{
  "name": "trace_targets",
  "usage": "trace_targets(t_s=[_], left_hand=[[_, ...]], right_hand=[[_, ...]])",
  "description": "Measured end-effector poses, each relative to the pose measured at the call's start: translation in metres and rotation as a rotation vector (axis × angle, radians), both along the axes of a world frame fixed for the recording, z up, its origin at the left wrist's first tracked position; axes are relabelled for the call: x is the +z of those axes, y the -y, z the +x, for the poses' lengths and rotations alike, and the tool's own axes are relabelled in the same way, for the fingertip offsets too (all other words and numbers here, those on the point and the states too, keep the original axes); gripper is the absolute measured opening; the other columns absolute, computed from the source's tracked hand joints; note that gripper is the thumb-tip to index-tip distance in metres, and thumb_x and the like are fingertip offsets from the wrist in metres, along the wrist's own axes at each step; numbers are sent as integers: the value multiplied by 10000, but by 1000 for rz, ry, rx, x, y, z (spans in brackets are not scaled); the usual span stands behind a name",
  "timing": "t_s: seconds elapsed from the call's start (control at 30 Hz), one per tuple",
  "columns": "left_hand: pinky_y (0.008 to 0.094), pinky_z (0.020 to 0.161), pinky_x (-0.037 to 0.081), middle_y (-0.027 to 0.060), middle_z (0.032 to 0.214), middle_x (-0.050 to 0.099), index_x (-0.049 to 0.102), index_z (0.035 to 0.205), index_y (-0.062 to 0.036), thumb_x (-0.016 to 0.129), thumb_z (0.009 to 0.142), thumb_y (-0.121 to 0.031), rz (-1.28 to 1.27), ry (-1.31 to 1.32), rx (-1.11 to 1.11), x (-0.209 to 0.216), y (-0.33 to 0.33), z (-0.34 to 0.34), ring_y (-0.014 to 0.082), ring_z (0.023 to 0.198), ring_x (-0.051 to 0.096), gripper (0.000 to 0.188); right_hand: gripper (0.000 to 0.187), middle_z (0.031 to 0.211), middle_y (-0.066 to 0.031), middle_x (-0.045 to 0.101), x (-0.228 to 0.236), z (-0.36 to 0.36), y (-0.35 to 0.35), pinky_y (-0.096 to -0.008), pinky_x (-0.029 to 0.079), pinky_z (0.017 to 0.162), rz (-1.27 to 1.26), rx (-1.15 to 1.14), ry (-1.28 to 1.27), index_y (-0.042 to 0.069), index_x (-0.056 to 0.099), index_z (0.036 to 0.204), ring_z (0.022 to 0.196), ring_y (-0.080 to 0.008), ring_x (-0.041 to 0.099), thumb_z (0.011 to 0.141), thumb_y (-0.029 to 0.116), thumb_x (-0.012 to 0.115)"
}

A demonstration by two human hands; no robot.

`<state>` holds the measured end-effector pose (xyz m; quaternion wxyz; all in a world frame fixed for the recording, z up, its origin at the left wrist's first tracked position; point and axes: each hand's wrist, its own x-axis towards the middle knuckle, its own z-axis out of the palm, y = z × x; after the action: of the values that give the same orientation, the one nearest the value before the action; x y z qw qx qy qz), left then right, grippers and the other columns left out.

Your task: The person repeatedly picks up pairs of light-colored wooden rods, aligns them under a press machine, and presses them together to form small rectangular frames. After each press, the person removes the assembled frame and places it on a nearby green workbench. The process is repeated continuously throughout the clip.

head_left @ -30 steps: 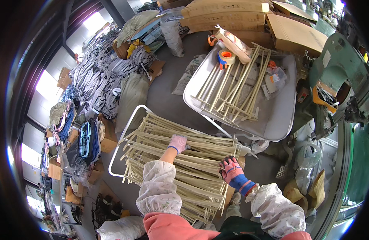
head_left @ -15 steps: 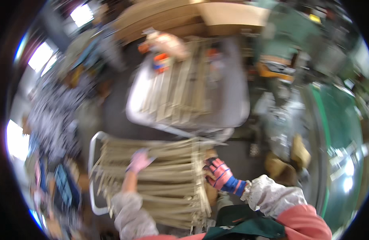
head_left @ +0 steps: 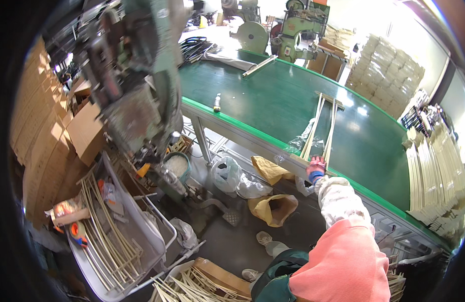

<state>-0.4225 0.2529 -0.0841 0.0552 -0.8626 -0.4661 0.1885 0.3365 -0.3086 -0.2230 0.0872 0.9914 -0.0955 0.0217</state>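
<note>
My right hand [head_left: 317,168], in a red and blue glove with a white sleeve cover, reaches out to the near edge of a green table [head_left: 273,100]. It is closed on the near end of a pale wooden stick frame [head_left: 320,126] that lies lengthwise on the table top, with a bit of clear plastic beside it. My left hand is out of view. A wire basket of pale sticks [head_left: 192,287] shows at the bottom edge, below my body.
A large green machine [head_left: 137,75] stands at the left above a metal tray [head_left: 157,241] holding sticks and tape rolls. Tan and white bags [head_left: 273,206] lie on the floor under the table. Stacked stick frames [head_left: 439,176] sit at the right, cardboard boxes [head_left: 86,133] at the left.
The view has swung from the trays of sticks to the green table. My right hand left the stick pile and now grips the frame on the table. My left hand has left the picture.
</note>
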Motion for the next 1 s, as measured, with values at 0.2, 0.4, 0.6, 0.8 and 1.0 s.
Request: trace_targets(t_s=[0.2,0.4,0.6,0.8,1.0], left_hand=[[470,1001,311,187,1084,561,578,1043,-9,562,820,-172,-18,390,-758,46,60,241,347,1106,465,277],[451,976,341,120,1070,569,571,1014,-53,650,708,-203,-270,541,-1227,10,150,497,310,1086,487,350],[431,965,343,97,1098,568,579,1027,-67,640,715,-201,-602,830,-1296,-62,308,692,284,1087,490,345],[456,1059,225,146,1412,303,327,1353,-60,612,765,-382,-633,553,-1212,-111,413,767,317,1296,281,728],[457,1087,147,146,1474,181,272,1400,-119,587,762,-476,-531,369,-1340,-124,433,775,312,1347,196,796]], right_hand=[[199,916,-77,590,-4,18,47,-380,475,750,94,470,-67,91,558,869,895,-259,582,704,200,582],[245,806,-135,626,98,32,79,-411,488,674,435,531,-82,86,600,908,790,-321,612,770,288,596],[240,732,-133,640,148,58,95,-386,483,629,703,361,-224,114,661,850,685,-301,625,780,341,630],[117,710,-122,626,140,74,130,-395,485,597,491,404,207,123,610,763,693,-315,613,759,238,626],[144,612,-99,586,243,115,203,-343,435,462,344,560,862,91,611,759,494,-272,544,737,214,684]])
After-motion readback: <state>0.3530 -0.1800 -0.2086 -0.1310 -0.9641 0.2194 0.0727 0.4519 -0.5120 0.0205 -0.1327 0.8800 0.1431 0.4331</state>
